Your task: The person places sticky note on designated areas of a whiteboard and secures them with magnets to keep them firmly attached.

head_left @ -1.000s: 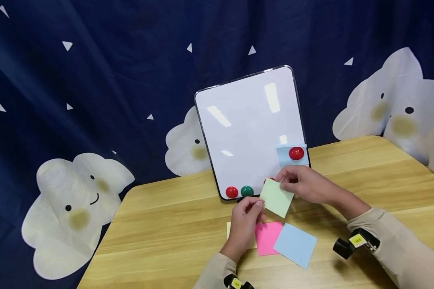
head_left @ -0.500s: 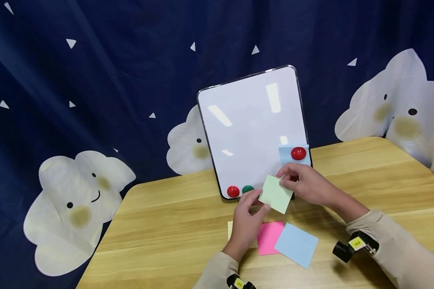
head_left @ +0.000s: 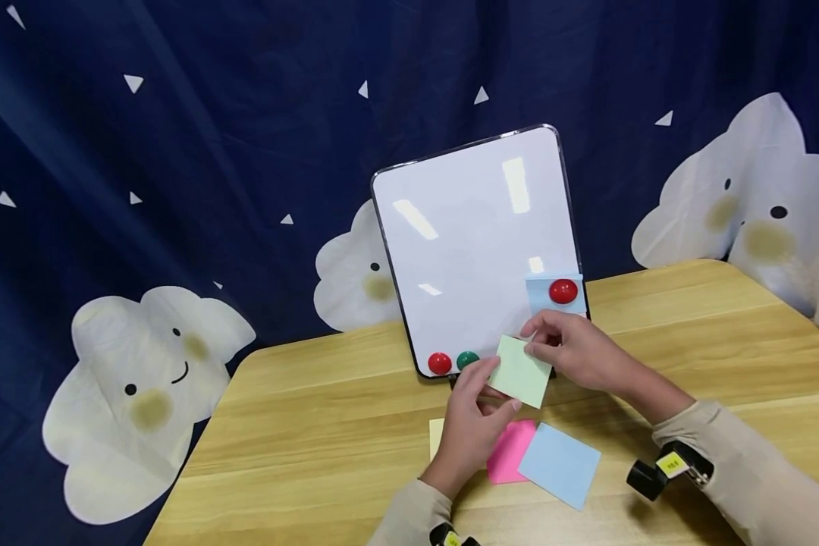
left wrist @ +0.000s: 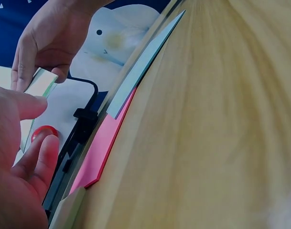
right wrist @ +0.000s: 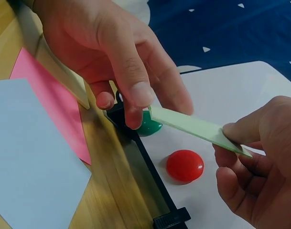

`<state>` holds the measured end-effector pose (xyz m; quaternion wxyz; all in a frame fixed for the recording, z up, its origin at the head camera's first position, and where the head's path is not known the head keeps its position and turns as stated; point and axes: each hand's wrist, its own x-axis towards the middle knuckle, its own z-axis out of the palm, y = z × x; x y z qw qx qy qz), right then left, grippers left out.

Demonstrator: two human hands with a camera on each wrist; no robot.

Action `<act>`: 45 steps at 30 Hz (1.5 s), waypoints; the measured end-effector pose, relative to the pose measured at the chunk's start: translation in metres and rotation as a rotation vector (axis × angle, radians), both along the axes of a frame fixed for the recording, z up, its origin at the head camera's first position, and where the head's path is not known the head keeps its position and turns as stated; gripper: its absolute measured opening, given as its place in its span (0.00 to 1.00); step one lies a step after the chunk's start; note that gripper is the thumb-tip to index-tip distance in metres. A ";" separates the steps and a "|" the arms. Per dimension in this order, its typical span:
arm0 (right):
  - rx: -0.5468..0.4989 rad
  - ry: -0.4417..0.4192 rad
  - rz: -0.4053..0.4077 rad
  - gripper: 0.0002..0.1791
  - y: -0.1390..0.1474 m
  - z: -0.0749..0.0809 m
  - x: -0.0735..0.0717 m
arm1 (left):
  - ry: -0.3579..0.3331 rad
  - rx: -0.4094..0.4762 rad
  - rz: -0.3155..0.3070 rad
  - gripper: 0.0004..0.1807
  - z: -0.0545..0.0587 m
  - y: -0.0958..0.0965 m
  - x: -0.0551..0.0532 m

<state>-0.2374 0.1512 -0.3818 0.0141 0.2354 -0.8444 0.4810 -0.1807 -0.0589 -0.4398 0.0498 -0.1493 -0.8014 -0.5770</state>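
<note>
A pale green sticky note pad [head_left: 521, 373] is held up in front of the lower edge of the whiteboard [head_left: 471, 250]. My right hand [head_left: 580, 353] pinches its upper right side between thumb and fingers. At the opposite corner, the thumb and index finger of my left hand [head_left: 467, 432] lie against the pad's edges. The right wrist view shows the pad [right wrist: 198, 129] nearly edge-on between both hands. Just below my hands on the table lie pink [head_left: 510, 455] and blue [head_left: 560, 464] pads; a yellow pad [head_left: 436, 436] is mostly hidden by my left hand.
A red magnet [head_left: 563, 291] sits over a blue note [head_left: 538, 294] at the board's lower right. Another red magnet [head_left: 440, 364] and a green magnet [head_left: 467, 359] are along its bottom. A further red magnet [right wrist: 184, 165] shows in the right wrist view. Behind hangs a dark blue curtain [head_left: 246, 136].
My left thumb and index finger have spread apart from a close pinch at the pad's left corner, and the thumb has moved along the lower edge. The right hand keeps its hold.
</note>
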 end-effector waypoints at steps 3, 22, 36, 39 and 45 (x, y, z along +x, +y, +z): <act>0.002 -0.002 -0.003 0.07 -0.001 0.000 0.000 | 0.000 -0.008 -0.015 0.36 0.001 0.000 0.001; 0.020 0.004 -0.014 0.02 0.001 0.002 -0.002 | -0.058 0.049 -0.047 0.25 0.002 -0.002 0.001; -0.066 -0.115 0.009 0.15 -0.001 0.003 0.004 | -0.112 0.136 0.053 0.15 0.000 -0.003 0.002; -0.074 -0.122 0.031 0.16 -0.002 0.003 0.005 | -0.116 0.143 0.102 0.15 -0.001 -0.003 0.003; -0.047 -0.112 0.063 0.17 -0.004 0.002 0.005 | -0.117 0.138 0.151 0.14 -0.001 -0.003 0.002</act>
